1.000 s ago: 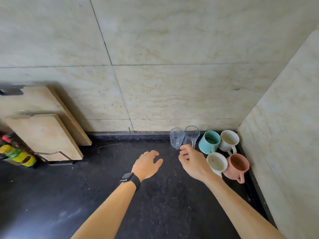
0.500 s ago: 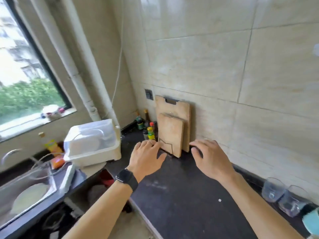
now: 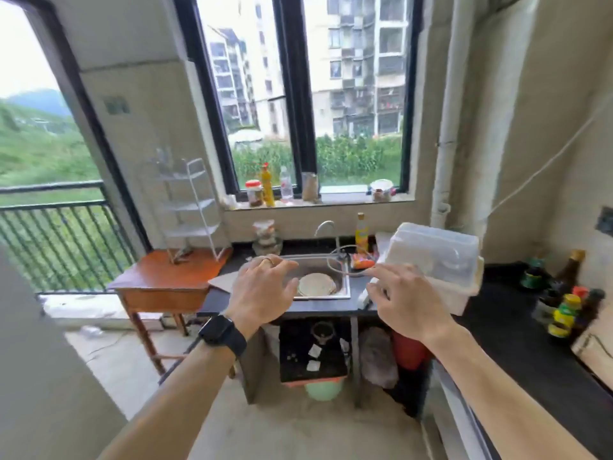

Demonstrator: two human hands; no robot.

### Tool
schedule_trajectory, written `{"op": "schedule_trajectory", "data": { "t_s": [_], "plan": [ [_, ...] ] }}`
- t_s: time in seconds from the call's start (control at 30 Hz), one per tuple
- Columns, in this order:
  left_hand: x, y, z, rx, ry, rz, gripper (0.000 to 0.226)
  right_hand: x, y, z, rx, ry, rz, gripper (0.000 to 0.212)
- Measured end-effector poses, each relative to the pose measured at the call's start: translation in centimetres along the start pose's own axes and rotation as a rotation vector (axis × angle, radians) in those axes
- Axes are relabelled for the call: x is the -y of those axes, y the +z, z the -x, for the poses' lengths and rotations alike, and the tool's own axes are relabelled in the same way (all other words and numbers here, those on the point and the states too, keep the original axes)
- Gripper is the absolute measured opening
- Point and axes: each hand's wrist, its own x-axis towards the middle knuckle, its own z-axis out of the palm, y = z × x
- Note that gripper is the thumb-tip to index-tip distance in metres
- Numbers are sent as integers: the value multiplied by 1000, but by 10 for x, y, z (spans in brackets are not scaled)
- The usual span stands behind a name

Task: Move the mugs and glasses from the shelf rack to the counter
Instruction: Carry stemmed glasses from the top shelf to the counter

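A white wire shelf rack [image 3: 189,210] stands on a small orange wooden table [image 3: 159,280] at the left, beside the balcony door. Its tiers look bare apart from a faint glassy shape on the top one, too blurred to identify. My left hand [image 3: 262,290], with a black watch on the wrist, hovers empty in mid-air with fingers spread. My right hand [image 3: 401,297] floats beside it, fingers loosely bent, holding nothing. The dark counter [image 3: 517,340] runs along the right side. No mugs or glasses show in this view.
A steel sink [image 3: 341,283] with a plate in it sits under the window, a tap behind it. A white lidded plastic box [image 3: 434,257] stands right of the sink. Sauce bottles [image 3: 564,310] crowd the counter's far right. Buckets and bags sit below the sink.
My view has swung left from the counter corner with the mugs and glasses, past the cutting boards, to the sink, window and shelf rack. Both hands stay raised and empty.
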Motion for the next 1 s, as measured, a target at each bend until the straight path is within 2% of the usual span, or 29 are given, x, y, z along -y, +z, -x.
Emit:
{"op": "schedule_trajectory", "data": {
  "t_s": [0.17, 0.53, 0.8, 1.0],
  "plan": [
    [127, -32, 23, -23, -180, -45, 42, 102, 61, -68, 68, -102, -74, 34],
    [381, -91, 21, -40, -309, -123, 42, 290, 196, -190, 115, -243, -116, 36],
    [497, -91, -31, -68, -338, -100, 38, 355, 262, -292, 138, -283, -123, 36],
    [575, -63, -101, -71, -353, -78, 40, 373, 335, -382, 57, -285, -213, 34]
  ]
}}
